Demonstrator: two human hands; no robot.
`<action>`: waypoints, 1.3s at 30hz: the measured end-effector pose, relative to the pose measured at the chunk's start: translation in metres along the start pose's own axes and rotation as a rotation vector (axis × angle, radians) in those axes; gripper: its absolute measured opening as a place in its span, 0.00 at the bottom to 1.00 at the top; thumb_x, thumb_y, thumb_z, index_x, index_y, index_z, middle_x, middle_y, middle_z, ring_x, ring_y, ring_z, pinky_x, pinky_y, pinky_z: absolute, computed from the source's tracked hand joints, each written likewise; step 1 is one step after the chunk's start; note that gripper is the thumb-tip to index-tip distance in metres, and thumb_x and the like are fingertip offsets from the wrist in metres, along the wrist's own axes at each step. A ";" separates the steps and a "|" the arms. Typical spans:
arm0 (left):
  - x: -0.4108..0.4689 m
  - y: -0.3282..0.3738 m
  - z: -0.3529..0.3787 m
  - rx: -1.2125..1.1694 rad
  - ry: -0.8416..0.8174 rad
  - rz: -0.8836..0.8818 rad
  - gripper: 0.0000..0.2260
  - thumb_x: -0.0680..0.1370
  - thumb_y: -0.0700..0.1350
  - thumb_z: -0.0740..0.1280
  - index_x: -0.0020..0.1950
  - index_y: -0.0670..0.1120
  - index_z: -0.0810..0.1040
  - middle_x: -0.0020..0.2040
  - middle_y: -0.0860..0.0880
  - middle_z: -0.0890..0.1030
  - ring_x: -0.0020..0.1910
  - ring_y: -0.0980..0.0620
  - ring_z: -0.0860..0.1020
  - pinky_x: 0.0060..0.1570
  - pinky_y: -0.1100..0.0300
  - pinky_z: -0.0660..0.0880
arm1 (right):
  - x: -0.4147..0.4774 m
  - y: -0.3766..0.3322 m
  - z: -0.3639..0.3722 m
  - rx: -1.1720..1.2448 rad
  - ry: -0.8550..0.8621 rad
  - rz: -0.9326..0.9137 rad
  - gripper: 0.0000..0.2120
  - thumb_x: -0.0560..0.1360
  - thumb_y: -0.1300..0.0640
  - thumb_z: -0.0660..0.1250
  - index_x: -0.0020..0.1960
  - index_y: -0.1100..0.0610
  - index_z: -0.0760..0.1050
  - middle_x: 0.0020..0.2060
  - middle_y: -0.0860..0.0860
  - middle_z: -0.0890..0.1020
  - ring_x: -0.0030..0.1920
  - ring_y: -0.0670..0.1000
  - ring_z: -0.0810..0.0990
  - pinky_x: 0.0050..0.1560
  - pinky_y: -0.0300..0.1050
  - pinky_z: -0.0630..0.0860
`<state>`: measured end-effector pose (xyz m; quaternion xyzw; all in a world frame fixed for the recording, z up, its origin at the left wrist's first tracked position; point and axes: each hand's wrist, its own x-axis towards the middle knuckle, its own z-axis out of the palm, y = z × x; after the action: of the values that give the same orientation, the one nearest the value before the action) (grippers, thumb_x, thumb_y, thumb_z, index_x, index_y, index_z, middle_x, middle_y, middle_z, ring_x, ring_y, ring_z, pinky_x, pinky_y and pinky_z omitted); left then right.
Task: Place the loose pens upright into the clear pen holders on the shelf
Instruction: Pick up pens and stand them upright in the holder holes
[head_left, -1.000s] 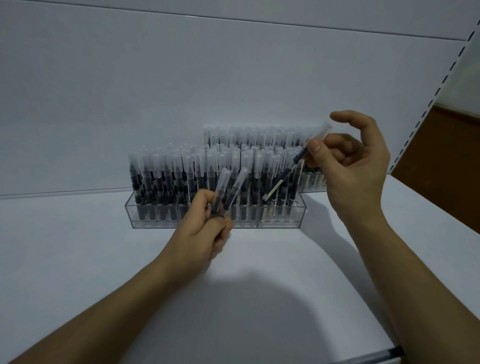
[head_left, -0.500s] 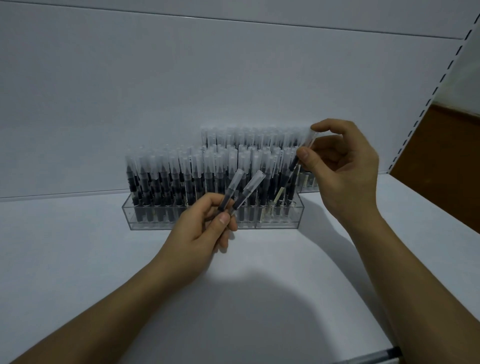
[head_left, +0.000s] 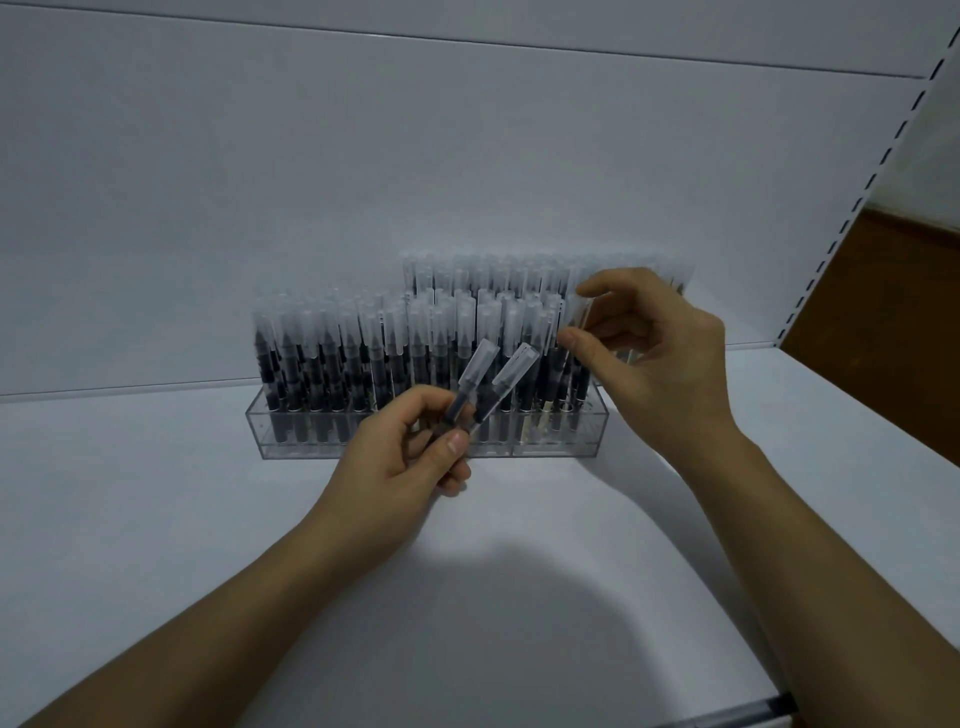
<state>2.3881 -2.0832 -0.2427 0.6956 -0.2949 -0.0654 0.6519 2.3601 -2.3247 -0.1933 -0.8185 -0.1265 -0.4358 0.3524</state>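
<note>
A clear front pen holder (head_left: 291, 434) on the white shelf is packed with several upright black pens with frosted caps. A second, taller holder's pens (head_left: 498, 273) stand behind it to the right. My left hand (head_left: 410, 457) is closed around two loose pens (head_left: 488, 384) that fan up and to the right. At the front holder's right end, my right hand (head_left: 654, 358) pinches the frosted cap of one pen (head_left: 581, 317) between thumb and forefinger. That pen stands nearly upright with its lower part down among the other pens.
The white shelf (head_left: 156, 519) runs forward to a front edge at the bottom right, where a dark pen (head_left: 753, 714) lies. A white back panel rises behind the holders. A slotted upright (head_left: 857, 208) and a brown surface lie to the right.
My right hand swung its pen from a slant to nearly upright and lowered it into the right end of the front holder. My left hand shifted slightly and kept its two pens.
</note>
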 end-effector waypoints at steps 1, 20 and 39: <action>0.000 0.000 0.000 -0.002 0.003 0.000 0.08 0.81 0.34 0.64 0.53 0.46 0.78 0.37 0.47 0.81 0.38 0.47 0.81 0.42 0.56 0.81 | 0.000 0.000 0.000 0.002 0.001 0.001 0.15 0.74 0.62 0.78 0.58 0.57 0.80 0.41 0.50 0.82 0.42 0.48 0.84 0.47 0.41 0.83; 0.000 0.005 0.001 0.040 0.031 0.021 0.08 0.81 0.35 0.63 0.53 0.47 0.77 0.36 0.51 0.80 0.35 0.53 0.79 0.39 0.61 0.78 | -0.003 -0.004 0.005 -0.127 -0.038 -0.028 0.13 0.73 0.61 0.78 0.55 0.56 0.80 0.42 0.49 0.80 0.38 0.46 0.80 0.41 0.37 0.79; 0.001 0.004 -0.001 0.131 0.043 0.100 0.09 0.83 0.46 0.63 0.59 0.53 0.80 0.50 0.55 0.83 0.52 0.55 0.81 0.52 0.64 0.77 | -0.007 -0.022 0.014 0.505 0.056 0.241 0.11 0.76 0.69 0.72 0.54 0.59 0.74 0.38 0.64 0.80 0.37 0.60 0.83 0.38 0.54 0.84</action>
<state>2.3882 -2.0832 -0.2387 0.7225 -0.3188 0.0017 0.6135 2.3529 -2.2982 -0.1940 -0.7015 -0.1232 -0.3677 0.5979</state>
